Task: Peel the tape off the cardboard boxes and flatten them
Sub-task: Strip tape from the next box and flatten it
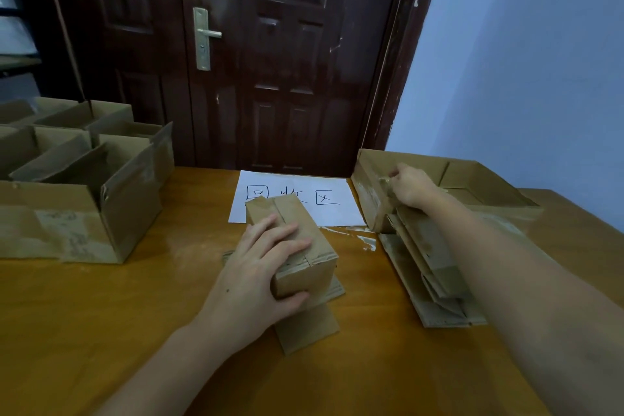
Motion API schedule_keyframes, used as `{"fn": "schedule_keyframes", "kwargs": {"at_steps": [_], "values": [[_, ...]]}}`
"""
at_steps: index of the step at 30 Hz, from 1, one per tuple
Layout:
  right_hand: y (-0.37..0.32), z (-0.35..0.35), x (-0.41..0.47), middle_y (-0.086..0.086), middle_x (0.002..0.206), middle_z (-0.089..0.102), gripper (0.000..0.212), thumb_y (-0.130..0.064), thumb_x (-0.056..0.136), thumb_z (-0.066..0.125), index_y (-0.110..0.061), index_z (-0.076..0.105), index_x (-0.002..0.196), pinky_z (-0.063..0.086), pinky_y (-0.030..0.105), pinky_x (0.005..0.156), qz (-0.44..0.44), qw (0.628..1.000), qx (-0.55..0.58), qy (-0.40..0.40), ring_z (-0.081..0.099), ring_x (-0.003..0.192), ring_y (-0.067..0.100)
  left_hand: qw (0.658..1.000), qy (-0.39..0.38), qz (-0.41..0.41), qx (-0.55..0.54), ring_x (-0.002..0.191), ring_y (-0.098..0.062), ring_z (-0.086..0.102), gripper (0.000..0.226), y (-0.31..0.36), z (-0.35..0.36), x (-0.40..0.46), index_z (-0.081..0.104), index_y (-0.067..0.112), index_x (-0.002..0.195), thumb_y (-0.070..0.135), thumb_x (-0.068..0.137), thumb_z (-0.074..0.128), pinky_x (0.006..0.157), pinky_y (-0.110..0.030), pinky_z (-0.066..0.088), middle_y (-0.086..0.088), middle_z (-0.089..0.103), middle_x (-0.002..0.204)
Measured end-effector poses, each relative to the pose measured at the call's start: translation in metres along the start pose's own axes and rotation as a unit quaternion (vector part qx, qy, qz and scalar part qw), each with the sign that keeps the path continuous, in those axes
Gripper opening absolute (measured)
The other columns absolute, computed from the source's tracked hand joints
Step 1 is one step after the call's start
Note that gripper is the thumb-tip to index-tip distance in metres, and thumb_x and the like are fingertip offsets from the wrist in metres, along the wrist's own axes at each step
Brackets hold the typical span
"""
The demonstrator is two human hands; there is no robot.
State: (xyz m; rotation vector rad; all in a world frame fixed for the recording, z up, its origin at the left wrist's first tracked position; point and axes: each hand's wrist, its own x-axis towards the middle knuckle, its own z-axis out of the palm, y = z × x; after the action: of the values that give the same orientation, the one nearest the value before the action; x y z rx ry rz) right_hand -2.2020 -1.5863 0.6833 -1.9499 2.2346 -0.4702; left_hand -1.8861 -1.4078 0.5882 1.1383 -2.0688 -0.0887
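Left hand [260, 267] atop small box [304, 246] (thumb at near end)

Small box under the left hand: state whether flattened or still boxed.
Still boxed: the small box stands full-height, flaps closed, gripped by the left hand.

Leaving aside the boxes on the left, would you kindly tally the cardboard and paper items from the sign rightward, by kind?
Closed small cardboard box: 1
Open cardboard box: 1
Piles of flattened cardboard: 2
Handwritten paper sign: 1
Total: 5
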Motion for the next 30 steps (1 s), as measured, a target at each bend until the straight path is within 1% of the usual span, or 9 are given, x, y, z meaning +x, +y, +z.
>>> {"fn": "schedule_keyframes", "kwargs": {"at_steps": [8,11,13,17,20,24,26,28,30], "values": [[-0.018,-0.021,-0.035,0.012,0.120,0.068,0.032,-0.018,0.103,0.042,-0.011,0.066,0.124,0.055,0.040,0.092,-0.081,0.994,-0.043,0.065,0.063,0.103,0.026,0.999,-0.044,-0.003,0.029,0.156,-0.003,0.009,0.071,0.003,-0.008,0.000,0.042,0.046,0.148,0.063,0.084,0.066,0.128,-0.051,0.018,0.025,0.032,0.159],[-0.050,-0.026,-0.088,-0.004,0.123,0.068,0.035,-0.025,0.106,0.047,-0.018,0.063,0.136,0.045,0.023,0.097,-0.187,0.981,0.018,0.054,0.061,0.113,0.014,0.991,-0.080,-0.013,0.102,0.156,-0.005,0.010,0.073,0.014,-0.020,0.003,0.035,0.045,0.152,0.064,0.084,0.049,0.127,-0.055,-0.005,0.024,0.030,0.161],[-0.069,-0.024,-0.132,-0.021,0.104,0.064,0.043,-0.042,0.103,0.052,-0.025,0.058,0.142,0.038,0.009,0.086,-0.236,0.970,0.057,-0.008,0.057,0.098,-0.004,0.984,-0.101,-0.019,0.143,0.154,-0.006,0.012,0.072,0.021,-0.028,0.008,0.031,0.043,0.154,0.057,0.084,0.039,0.126,-0.053,-0.008,0.022,0.028,0.163],[-0.089,-0.001,-0.190,-0.019,0.134,0.061,0.066,-0.077,0.085,0.055,-0.044,0.048,0.142,0.047,0.034,0.104,-0.283,0.944,0.079,-0.148,0.056,0.122,0.005,0.971,-0.139,0.029,0.194,0.149,-0.012,0.020,0.073,0.020,-0.042,0.018,0.031,0.031,0.158,0.048,0.087,0.030,0.121,-0.041,0.003,0.013,0.032,0.164],[-0.095,0.019,-0.203,-0.020,0.141,0.055,0.084,-0.084,0.078,0.053,-0.047,0.031,0.150,0.049,0.039,0.103,-0.281,0.950,0.070,-0.120,0.053,0.124,0.007,0.961,-0.192,0.055,0.192,0.151,-0.015,0.024,0.067,0.007,-0.059,0.035,0.032,0.031,0.159,0.039,0.095,0.046,0.122,-0.036,0.010,0.012,0.032,0.165],[-0.102,0.029,-0.208,-0.009,0.140,0.055,0.079,-0.070,0.082,0.055,-0.043,0.031,0.152,0.046,0.043,0.106,-0.274,0.956,0.076,-0.072,0.047,0.128,0.016,0.951,-0.223,0.077,0.198,0.155,-0.015,0.023,0.068,-0.001,-0.073,0.049,0.039,0.037,0.156,0.044,0.090,0.056,0.129,-0.045,0.003,0.013,0.036,0.163],[-0.099,0.024,-0.207,0.000,0.153,0.045,0.081,-0.052,0.083,0.057,-0.038,0.025,0.157,0.036,0.044,0.116,-0.254,0.961,0.066,-0.090,0.034,0.143,0.021,0.954,-0.217,0.073,0.193,0.145,-0.011,0.038,0.062,0.002,-0.079,0.051,0.046,0.036,0.146,0.050,0.086,0.056,0.130,-0.045,0.003,0.015,0.051,0.148],[-0.093,0.017,-0.206,0.004,0.166,0.023,0.083,-0.043,0.087,0.055,-0.033,0.018,0.161,0.021,0.045,0.124,-0.233,0.967,0.022,-0.105,0.014,0.154,0.023,0.957,-0.193,0.065,0.207,0.125,-0.009,0.051,0.052,0.007,-0.084,0.051,0.055,0.032,0.137,0.055,0.089,0.058,0.128,-0.039,0.016,0.015,0.059,0.126],[-0.091,0.013,-0.206,0.003,0.168,0.019,0.077,-0.041,0.092,0.052,-0.033,0.019,0.161,0.015,0.045,0.126,-0.240,0.964,-0.004,-0.112,0.010,0.156,0.021,0.959,-0.184,0.040,0.210,0.113,-0.011,0.053,0.049,0.011,-0.086,0.047,0.060,0.029,0.133,0.057,0.093,0.060,0.111,-0.032,0.040,0.012,0.058,0.120]]}}
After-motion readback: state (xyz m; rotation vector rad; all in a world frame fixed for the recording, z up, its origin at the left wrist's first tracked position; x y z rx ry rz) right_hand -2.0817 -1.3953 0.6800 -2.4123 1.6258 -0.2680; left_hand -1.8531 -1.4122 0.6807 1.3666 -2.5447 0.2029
